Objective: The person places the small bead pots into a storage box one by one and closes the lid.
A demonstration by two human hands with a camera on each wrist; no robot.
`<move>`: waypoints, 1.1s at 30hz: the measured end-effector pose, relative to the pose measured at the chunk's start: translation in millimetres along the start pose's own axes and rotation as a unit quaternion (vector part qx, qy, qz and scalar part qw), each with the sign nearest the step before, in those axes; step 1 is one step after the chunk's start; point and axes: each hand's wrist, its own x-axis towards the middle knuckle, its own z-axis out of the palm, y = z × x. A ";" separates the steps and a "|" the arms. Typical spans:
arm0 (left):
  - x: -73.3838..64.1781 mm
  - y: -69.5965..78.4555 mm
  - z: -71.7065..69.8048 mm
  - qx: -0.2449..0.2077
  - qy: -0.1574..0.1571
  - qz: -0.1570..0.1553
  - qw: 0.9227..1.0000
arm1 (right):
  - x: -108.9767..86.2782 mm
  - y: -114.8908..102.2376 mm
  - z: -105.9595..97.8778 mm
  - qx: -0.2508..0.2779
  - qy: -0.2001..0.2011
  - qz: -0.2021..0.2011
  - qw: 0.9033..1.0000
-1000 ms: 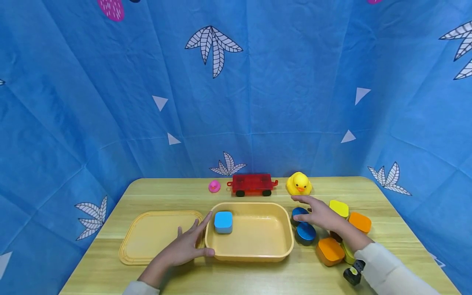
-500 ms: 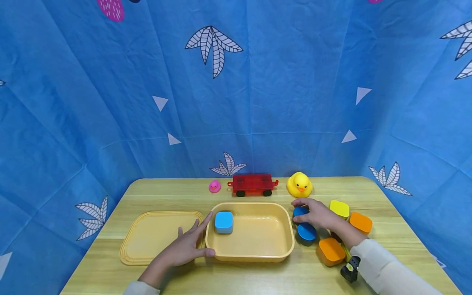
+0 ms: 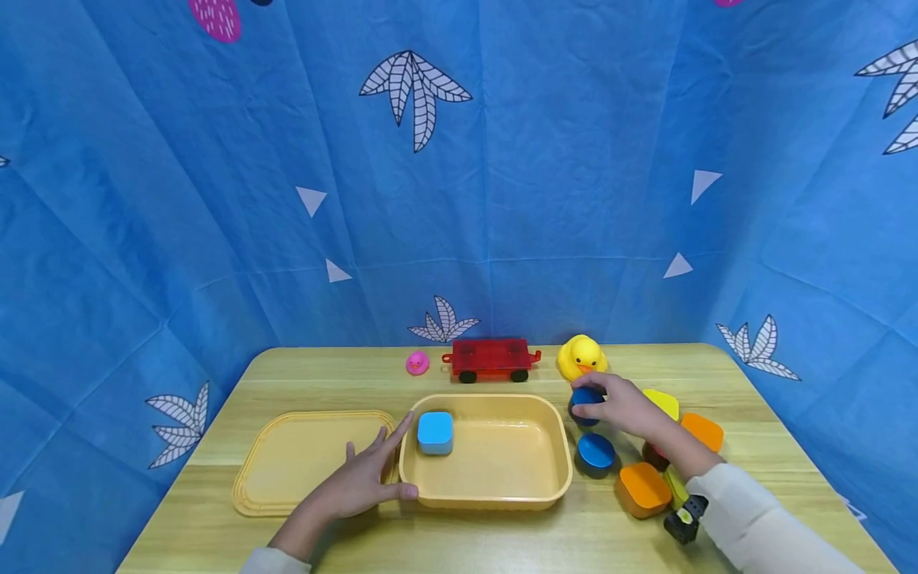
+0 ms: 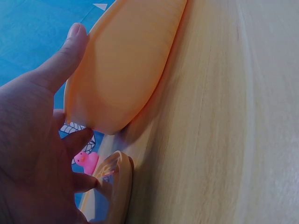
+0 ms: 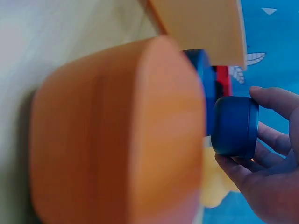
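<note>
My left hand (image 3: 358,482) lies spread at the left side of a tan plastic tub (image 3: 495,503), thumb and forefinger touching its rim. A light blue rounded box (image 3: 434,430) sits inside the tub near its left wall. To the right of the tub, my right hand (image 3: 627,409) pinches a dark blue round-edged container (image 5: 233,126) between thumb and fingers. In the right wrist view this container looks raised off the table. Another dark blue container (image 3: 595,453) stands just in front of it, apart from the hand.
A tan lid (image 3: 311,462) lies left of the tub. At the back stand a small pink duck (image 3: 417,363), a red toy wagon (image 3: 491,359) and a yellow duck (image 3: 582,357). Orange boxes (image 3: 644,488), a yellow box (image 3: 663,402) and a black-wheeled toy (image 3: 686,518) crowd the right side.
My right hand has come down onto the rear dark blue container, gripped it and moved it slightly back, away from the other one. My left hand has stayed at the tub.
</note>
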 end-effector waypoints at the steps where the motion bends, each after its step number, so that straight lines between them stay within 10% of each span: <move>1: 0.2 -0.5 0.2 0.001 0.000 0.000 1.000 | -0.3 -2.5 -1.5 0.001 0.001 -0.004 1.000; 14: 0.1 -2.5 1.0 0.002 -0.001 0.000 1.000 | -2.4 -49.2 -2.8 0.007 0.008 -0.059 0.998; 33: 1.0 -2.6 0.6 -0.006 -0.004 -0.003 1.000 | 15.4 -88.2 61.1 0.011 -0.019 -0.136 0.990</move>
